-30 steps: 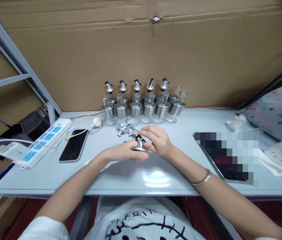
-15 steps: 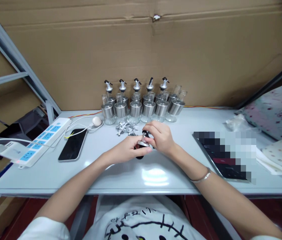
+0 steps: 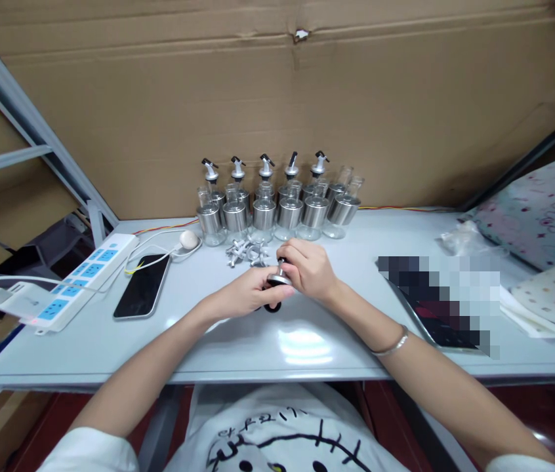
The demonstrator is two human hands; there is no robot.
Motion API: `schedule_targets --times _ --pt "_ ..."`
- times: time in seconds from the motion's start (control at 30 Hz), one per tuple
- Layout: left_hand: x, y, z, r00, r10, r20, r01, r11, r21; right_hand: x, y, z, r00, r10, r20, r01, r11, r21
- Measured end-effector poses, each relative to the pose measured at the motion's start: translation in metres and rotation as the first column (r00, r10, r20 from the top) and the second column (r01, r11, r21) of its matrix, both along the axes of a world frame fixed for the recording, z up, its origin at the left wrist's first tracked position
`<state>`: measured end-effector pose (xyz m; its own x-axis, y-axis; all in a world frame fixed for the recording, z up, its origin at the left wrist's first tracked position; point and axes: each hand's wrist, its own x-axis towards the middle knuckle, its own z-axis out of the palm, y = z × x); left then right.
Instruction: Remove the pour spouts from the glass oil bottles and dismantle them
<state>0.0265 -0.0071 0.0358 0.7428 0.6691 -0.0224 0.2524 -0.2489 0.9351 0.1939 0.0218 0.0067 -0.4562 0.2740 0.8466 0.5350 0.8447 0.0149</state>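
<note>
Between my two hands is a pourer stopper [image 3: 278, 280], with a silver disc and a black lower part. My left hand [image 3: 245, 294] is closed around its disc and base from the left. My right hand [image 3: 308, 267] grips its upper end, and the fingers cover most of that tip. Just beyond my left hand lies a small pile of loose silver spout parts [image 3: 248, 252]. Behind them stand two rows of glass bottles with steel sleeves [image 3: 264, 211]. Several in the back row carry black-and-silver pourers [image 3: 266, 167]; the front ones have bare necks.
On the left lie a white power strip [image 3: 85, 282], a phone [image 3: 142, 286] and a white cable with a round plug [image 3: 189, 240]. A dark tablet-like device [image 3: 425, 308], partly blurred, rests at the right near a plastic bag [image 3: 464, 237] and patterned cloth [image 3: 548, 210]. Cardboard [image 3: 159, 118] backs the table.
My right fingers have closed further over the top of the pourer stopper, hiding its black lever. The stopper has tilted slightly in my hands. The view has shifted a little.
</note>
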Motion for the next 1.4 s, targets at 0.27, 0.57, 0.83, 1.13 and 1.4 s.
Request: schedule_targets --times 0.27,0.57,0.83,1.13,1.4 --pt "-0.004 -0.003 -0.003 0.99 0.047 0.136 -0.043 0.999 -0.032 0.043 0.028 0.013 0.822 -0.32 -0.471 0.003 0.829 -0.559" --pt "-0.011 0.012 -0.007 0.842 0.411 0.349 -0.47 0.877 0.104 0.064 0.046 0.006 0.884 -0.466 0.036 0.231 0.368 -0.901" --pt "-0.009 0.008 -0.006 0.857 0.383 0.343 -0.443 0.889 0.114 0.062 0.045 -0.003 0.916 -0.369 0.159 0.242 0.19 -0.952" --pt "-0.008 0.01 -0.007 0.859 0.392 0.328 -0.45 0.885 0.121 0.066 0.046 0.004 0.739 -0.478 0.475 0.641 0.281 -0.715" --pt "-0.009 0.01 -0.008 0.875 0.37 0.313 -0.422 0.898 0.119 0.058 0.051 -0.007 0.774 -0.393 0.496 0.614 0.275 -0.74"
